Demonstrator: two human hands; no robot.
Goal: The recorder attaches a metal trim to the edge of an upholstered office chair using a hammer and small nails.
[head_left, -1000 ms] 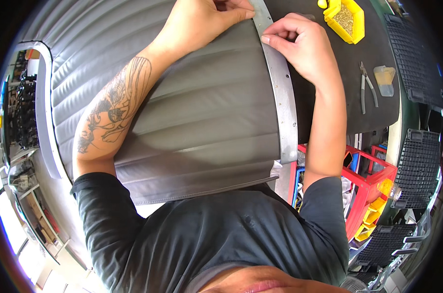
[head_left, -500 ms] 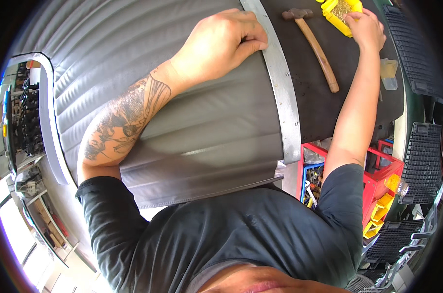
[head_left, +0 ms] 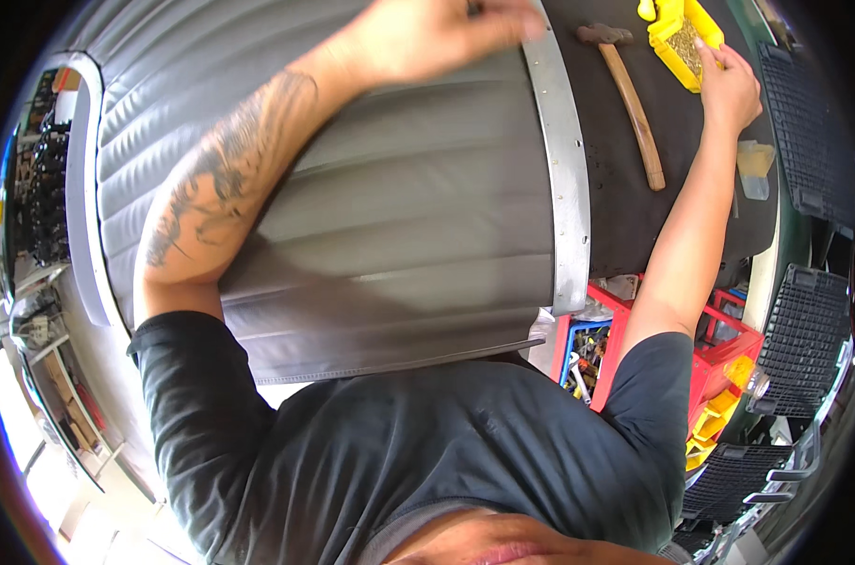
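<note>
A ribbed dark grey padded cover (head_left: 427, 188) spreads in front of me, with a silver metal strip (head_left: 567, 217) along its right edge. The strip carries small holes and brass-coloured dots. My left hand (head_left: 437, 38) is over the cover at the top, fingertips reaching the strip; motion smears its fingers and the frame edge cuts part off. At the far right, my right hand (head_left: 732, 89) has its fingers bunched at the edge of a yellow bin (head_left: 670, 64) of small brass-coloured pieces. Whatever those fingertips hold is too small to make out. A wooden-handled hammer (head_left: 635, 113) lies between my hands.
A small translucent container (head_left: 755, 169) sits beside my right forearm. Below the dark work surface (head_left: 616, 221) stands a red rack (head_left: 710, 363) with tools and yellow bins. Black grid panels (head_left: 799, 348) line the right side; shelves (head_left: 79, 395) stand at left.
My left hand has moved up and slightly right along the strip, its pinch now blurred. My right hand stays at the yellow bin. The whole view has shifted slightly.
</note>
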